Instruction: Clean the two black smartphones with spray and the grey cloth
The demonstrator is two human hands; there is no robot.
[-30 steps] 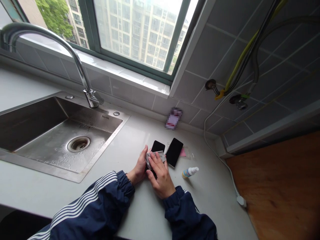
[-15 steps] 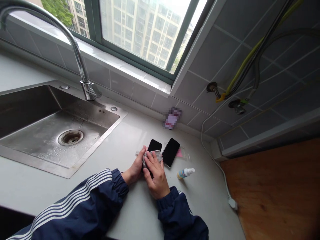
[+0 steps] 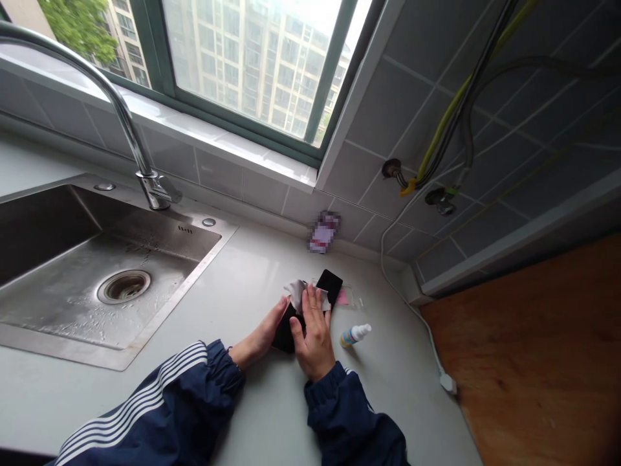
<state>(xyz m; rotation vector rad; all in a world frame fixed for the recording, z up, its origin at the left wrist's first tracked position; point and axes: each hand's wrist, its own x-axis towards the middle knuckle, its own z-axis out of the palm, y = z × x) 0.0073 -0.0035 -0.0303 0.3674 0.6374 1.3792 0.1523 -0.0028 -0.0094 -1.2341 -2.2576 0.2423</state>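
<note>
A black-screened phone (image 3: 285, 331) lies tilted under my hands on the counter. My left hand (image 3: 264, 330) grips it along its left edge, most of the fingers hidden. With fingers pressed down flat, my right hand (image 3: 314, 330) holds a light grey cloth (image 3: 295, 292) against the phone's far end. Just beyond the right fingers lies a second black phone (image 3: 330, 282), partly covered by the hand and cloth. To the right of my right hand stands a small spray bottle (image 3: 356, 334) with a white cap and a yellow-and-blue lower part.
A clear, thin plastic piece with a pink patch (image 3: 343, 296) lies beside the second phone. A pixelated purple item (image 3: 324, 232) rests near the wall. On the left are a steel sink (image 3: 194, 285) and a faucet (image 3: 154, 191). A white cable (image 3: 412, 307) runs down the right side.
The phone in my left hand has come closer to me, showing more of its screen. The cloth has slid to its far end under my right hand. The view has shifted slightly.
</note>
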